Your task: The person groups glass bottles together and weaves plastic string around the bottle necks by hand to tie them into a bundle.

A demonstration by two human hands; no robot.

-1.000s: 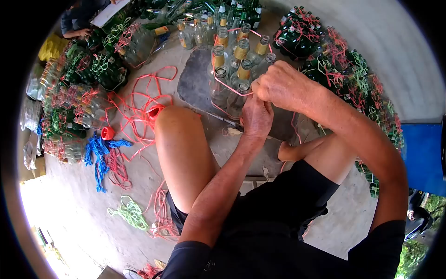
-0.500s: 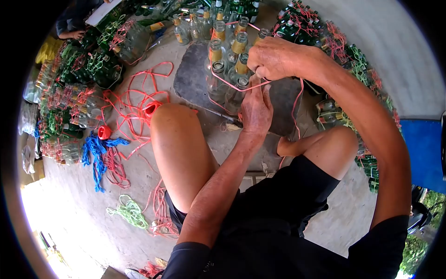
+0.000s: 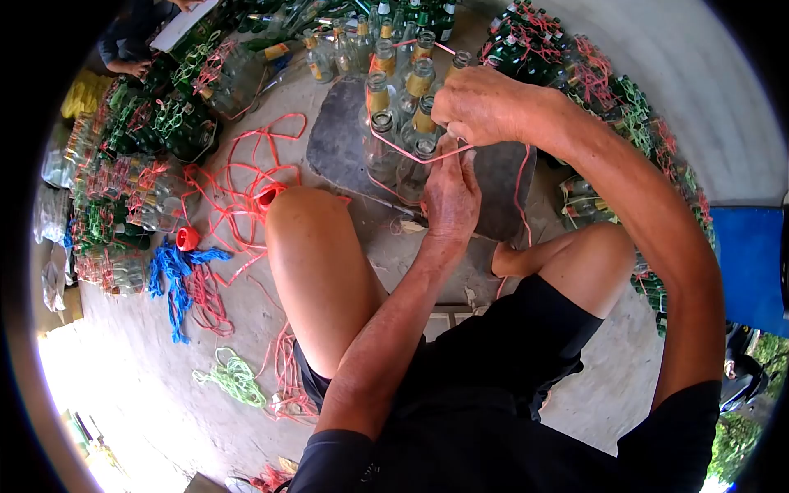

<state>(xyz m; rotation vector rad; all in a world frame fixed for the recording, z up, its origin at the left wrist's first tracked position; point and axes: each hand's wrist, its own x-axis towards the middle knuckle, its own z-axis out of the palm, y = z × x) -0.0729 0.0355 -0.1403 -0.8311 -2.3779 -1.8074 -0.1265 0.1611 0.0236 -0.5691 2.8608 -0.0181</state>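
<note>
A cluster of clear glass bottles [image 3: 405, 107] with yellow neck labels stands upright on a dark slab [image 3: 329, 131]. Pink plastic string [image 3: 400, 150] loops around the bottles near their necks, and a loose length hangs down to the right. At the near right corner of the cluster, my right hand [image 3: 485, 107] is closed around the string, its fingertips partly hidden. Just below it my left hand [image 3: 452, 201] reaches up, fingers pinched on the same string beside the nearest bottle. A thin pointed tool lies on the slab's near edge, partly hidden by my left hand.
Tangled pink string [image 3: 238, 193] lies on the floor left of my knee, with blue strips [image 3: 174, 279] and green string [image 3: 234, 376] nearby. Bundled bottles are stacked at left [image 3: 123, 189] and right [image 3: 526, 49]. Another person's hand [image 3: 131, 67] shows at upper left.
Both hands stay on the string at the same corner, shifting only slightly. The bottles appear a little further left, and the other person's second hand now shows at the top.
</note>
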